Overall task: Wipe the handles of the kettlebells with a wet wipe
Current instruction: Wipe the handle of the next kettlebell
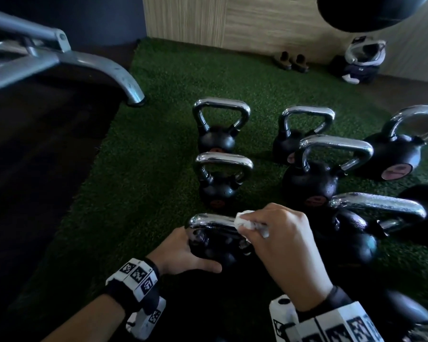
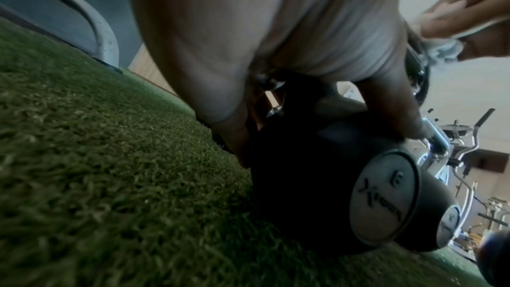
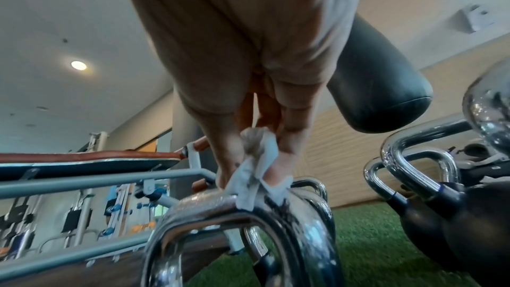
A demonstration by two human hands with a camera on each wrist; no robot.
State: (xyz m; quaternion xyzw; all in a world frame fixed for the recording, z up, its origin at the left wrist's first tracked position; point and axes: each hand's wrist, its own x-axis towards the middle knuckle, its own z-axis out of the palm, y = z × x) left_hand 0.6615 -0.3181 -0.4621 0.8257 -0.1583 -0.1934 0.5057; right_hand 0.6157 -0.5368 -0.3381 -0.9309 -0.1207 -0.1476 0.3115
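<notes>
Covering most of the floor, the green turf [image 1: 158, 149] carries a cluster of kettlebells [image 1: 314, 169] with chrome handles, a bench frame [image 1: 59, 58] off to the left and a hanging bag [image 1: 371, 11] overhead. The nearest kettlebell [image 1: 215, 245] sits at the front of the group, its handle [image 1: 208, 219] glinting with droplets. The main risk, I judge, is that the wet chrome lets the wipe skid off, or that a hard stroke rocks the bell on the soft turf toward its neighbours if the steadying hold slackens. The left hand [image 1: 183, 255] wraps around the bell's black body, thumb across the near side. The right hand [image 1: 282, 240] has its fingers pressed together, pinching the bunched wet wipe [image 1: 247, 222] against the handle's right end.
</notes>
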